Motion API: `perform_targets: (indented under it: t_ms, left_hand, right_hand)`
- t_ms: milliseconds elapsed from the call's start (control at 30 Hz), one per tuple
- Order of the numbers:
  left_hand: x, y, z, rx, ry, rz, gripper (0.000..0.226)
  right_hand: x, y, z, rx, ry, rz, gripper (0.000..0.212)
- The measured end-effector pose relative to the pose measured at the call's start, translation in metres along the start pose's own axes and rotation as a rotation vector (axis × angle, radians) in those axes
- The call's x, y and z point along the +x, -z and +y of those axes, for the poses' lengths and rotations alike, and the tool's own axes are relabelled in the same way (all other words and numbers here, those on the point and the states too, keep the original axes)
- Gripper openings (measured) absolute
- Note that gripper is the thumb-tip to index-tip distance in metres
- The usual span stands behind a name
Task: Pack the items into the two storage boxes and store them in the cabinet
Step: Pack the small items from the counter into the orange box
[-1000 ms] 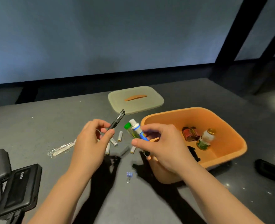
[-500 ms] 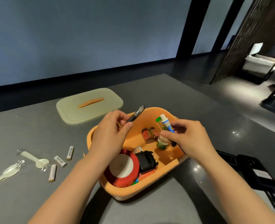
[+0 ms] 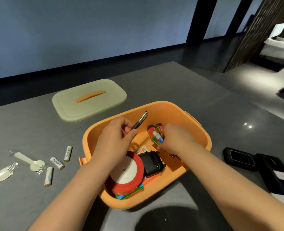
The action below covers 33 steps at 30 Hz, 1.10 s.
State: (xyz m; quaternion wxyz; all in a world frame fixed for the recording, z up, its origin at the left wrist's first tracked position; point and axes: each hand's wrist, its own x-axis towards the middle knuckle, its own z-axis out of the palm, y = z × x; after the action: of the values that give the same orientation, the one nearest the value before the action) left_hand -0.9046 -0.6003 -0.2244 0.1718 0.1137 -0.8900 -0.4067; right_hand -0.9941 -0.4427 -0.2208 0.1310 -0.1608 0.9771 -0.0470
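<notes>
The lid [image 3: 89,100] lies behind-left of the box [image 3: 203,140], batteries [image 3: 67,153] at its left, cases [image 3: 239,158] at its right.

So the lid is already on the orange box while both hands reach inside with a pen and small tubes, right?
Not quite. The head view shows the lid lying flat on the table, behind and to the left of the orange box, which is open. The rest holds: the left hand holds the pen and the right hand holds the small tubes over the box.
</notes>
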Motion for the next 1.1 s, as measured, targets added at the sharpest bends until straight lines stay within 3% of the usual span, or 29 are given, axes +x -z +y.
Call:
perform_targets:
  t_ms: [133,300,533,633,733,900,1100]
  left_hand:
    - [0.005,-0.001,-0.002,-0.007,0.022,-0.018,0.008]
    - [0.007,-0.002,-0.001,0.030,0.013,-0.088,0.009]
    - [0.021,-0.036,0.043,0.090,-0.056,-0.425,0.015]
    - [0.024,-0.060,0.054,0.175,-0.091,-0.605,0.015]
    - [0.024,-0.074,0.056,0.205,-0.068,-0.673,0.022]
    - [0.024,-0.064,0.052,0.217,-0.068,-0.585,0.018]
    - [-0.004,0.013,0.032,0.208,-0.026,-0.175,0.014]
  right_hand:
    - [0.000,-0.009,0.005,0.004,-0.003,-0.084,0.020]
    - [-0.011,0.012,0.015,0.139,0.033,-0.074,0.026]
    - [-0.053,0.060,0.061,0.427,-0.048,0.313,0.019]
    - [-0.064,0.059,0.068,0.457,-0.057,0.354,0.019]
    - [-0.067,0.052,0.071,0.478,-0.063,0.376,0.019]
    - [-0.066,0.042,0.064,0.449,-0.041,0.350,0.018]
    - [-0.067,0.027,0.013,0.356,0.123,0.241,0.012]
